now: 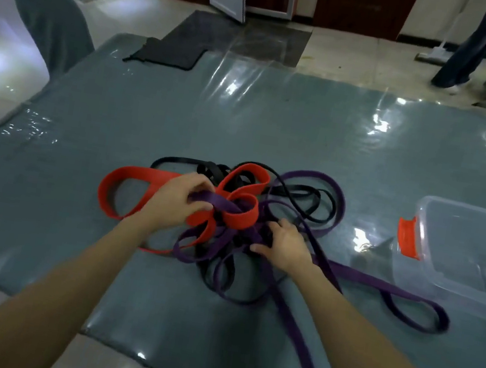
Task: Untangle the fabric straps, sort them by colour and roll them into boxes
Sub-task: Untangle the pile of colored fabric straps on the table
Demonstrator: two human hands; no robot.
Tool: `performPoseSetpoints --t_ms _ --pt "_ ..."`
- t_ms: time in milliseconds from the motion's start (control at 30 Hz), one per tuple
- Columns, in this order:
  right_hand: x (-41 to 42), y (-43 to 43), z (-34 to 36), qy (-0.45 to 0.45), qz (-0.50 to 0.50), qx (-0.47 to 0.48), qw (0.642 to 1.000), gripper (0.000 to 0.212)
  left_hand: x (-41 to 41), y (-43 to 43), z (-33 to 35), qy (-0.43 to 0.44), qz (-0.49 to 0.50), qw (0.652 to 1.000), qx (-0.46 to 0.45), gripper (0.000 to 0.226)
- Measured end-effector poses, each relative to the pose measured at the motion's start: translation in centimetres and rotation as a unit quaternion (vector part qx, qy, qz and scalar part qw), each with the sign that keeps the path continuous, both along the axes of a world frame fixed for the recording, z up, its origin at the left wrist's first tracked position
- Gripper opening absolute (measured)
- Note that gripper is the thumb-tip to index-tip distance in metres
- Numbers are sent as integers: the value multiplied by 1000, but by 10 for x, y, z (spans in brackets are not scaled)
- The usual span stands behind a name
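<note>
A tangle of fabric straps lies in the middle of the table: a wide red strap (128,176), a purple strap (338,195) and a thin black strap (316,195), all looped through one another. My left hand (177,200) pinches a fold of the purple strap at the knot's left side, next to a red loop. My right hand (284,244) rests on the tangle's lower right with fingers curled into the purple and black loops. A long purple run trails toward me and to the right (393,289).
A clear plastic box (472,252) with an orange latch (408,237) stands at the right. The table (182,117) has a grey cloth under glossy plastic. A dark cloth (167,52) lies far left, a grey chair (50,23) beside it. A person stands far right (466,53).
</note>
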State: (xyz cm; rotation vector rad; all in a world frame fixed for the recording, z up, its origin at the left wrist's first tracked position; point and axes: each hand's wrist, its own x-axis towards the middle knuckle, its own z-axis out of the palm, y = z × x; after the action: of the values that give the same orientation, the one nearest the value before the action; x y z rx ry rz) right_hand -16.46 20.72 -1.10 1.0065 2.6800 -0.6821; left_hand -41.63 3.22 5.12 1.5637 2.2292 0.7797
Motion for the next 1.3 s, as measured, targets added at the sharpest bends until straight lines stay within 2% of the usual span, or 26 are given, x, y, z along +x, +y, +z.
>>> performPoseSetpoints --t_ms 67,133,167,200,267,333,400,467,567,667,733,767,833,900,967,1000,1067,1100,1167,1200,1233,1267,1300 --pt "-11 0 -4 14 7 43 999 60 -16 -22 5 26 29 999 -27 33" --pt "-17 1 -6 60 18 79 995 38 -20 -38 3 92 46 984 -149 34" --pt "-17 2 -6 82 20 86 993 34 -15 -42 -1 129 48 974 -181 37" --pt "-17 2 -7 97 16 97 990 32 -6 -42 -5 150 44 973 -169 41" --pt "-14 7 -11 110 2 127 986 29 21 -31 -14 167 30 982 -83 43" --pt "-12 19 -15 79 5 131 988 25 49 -9 -25 200 -3 979 -49 48" --pt "-16 37 -15 15 15 104 994 27 64 10 -42 216 -23 971 -104 71" --pt "-21 51 -16 -21 16 72 997 29 69 19 -59 225 -15 961 -158 78" --pt "-21 54 -13 21 18 91 996 24 76 20 -72 233 12 959 -161 66" --pt "-8 43 1 139 31 160 977 17 88 17 -66 251 22 965 -75 32" --pt "2 41 20 228 6 89 969 17 88 13 -47 160 69 984 38 17" --pt "6 45 35 253 -12 40 967 17 82 11 -30 91 116 985 87 21" --pt "10 54 76 299 -25 -28 953 19 61 8 12 -45 197 967 156 29" --pt "14 57 129 353 -4 -76 933 45 46 5 60 -145 225 944 195 21" --pt "11 60 173 357 12 -98 929 72 34 8 102 -179 220 932 226 17" --pt "11 62 193 338 33 -82 937 70 35 6 125 -180 217 926 251 17" --pt "14 70 227 279 77 -27 957 27 39 0 164 -185 213 909 308 18" --pt "17 74 242 300 71 -14 951 12 43 -3 181 -191 213 899 331 17" --pt "19 79 261 393 22 -20 919 14 48 -11 206 -210 227 877 368 15" --pt "20 80 265 378 15 2 926 19 49 -15 215 -229 238 862 384 15" --pt "24 80 268 313 33 32 949 24 50 -20 224 -251 250 845 400 14" --pt "28 80 269 243 63 37 967 28 52 -26 234 -272 262 825 420 13" --pt "31 82 270 226 74 4 971 31 52 -31 245 -286 269 804 445 11"
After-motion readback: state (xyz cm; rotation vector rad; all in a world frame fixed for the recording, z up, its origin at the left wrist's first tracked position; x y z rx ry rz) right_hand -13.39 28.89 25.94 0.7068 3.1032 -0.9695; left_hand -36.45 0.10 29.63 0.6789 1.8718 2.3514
